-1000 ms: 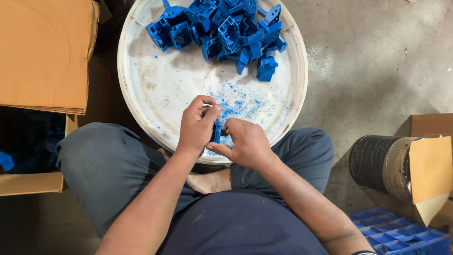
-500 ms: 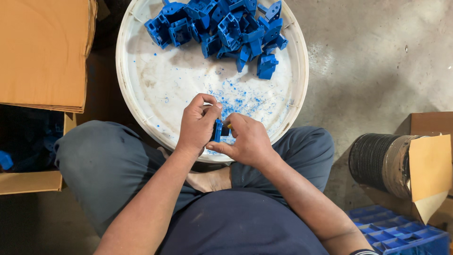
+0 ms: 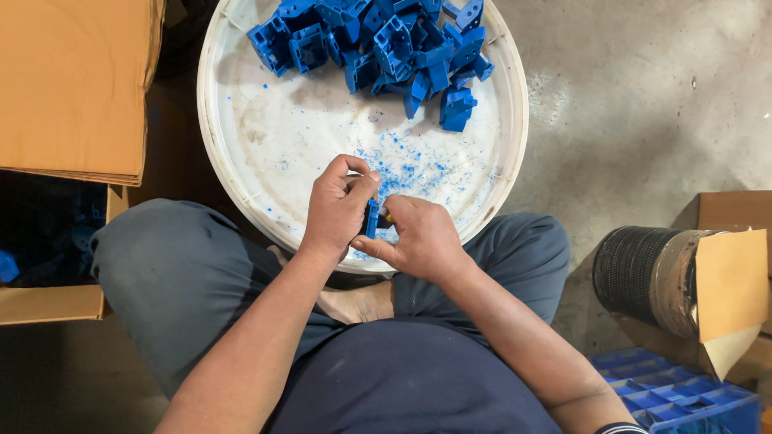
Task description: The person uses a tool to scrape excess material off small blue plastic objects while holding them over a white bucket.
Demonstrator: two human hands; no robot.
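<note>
Over tray's (image 3: 241, 201) near rim, both hands (image 3: 342, 205) (image 3: 418, 241) seemingly pinch blue part (image 3: 371, 219).

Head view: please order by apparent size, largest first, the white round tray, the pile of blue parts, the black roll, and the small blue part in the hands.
1. white round tray
2. pile of blue parts
3. black roll, though it seems to stand lower than the pile, so this rank is unsure
4. small blue part, mostly hidden between the left hand and right hand
</note>
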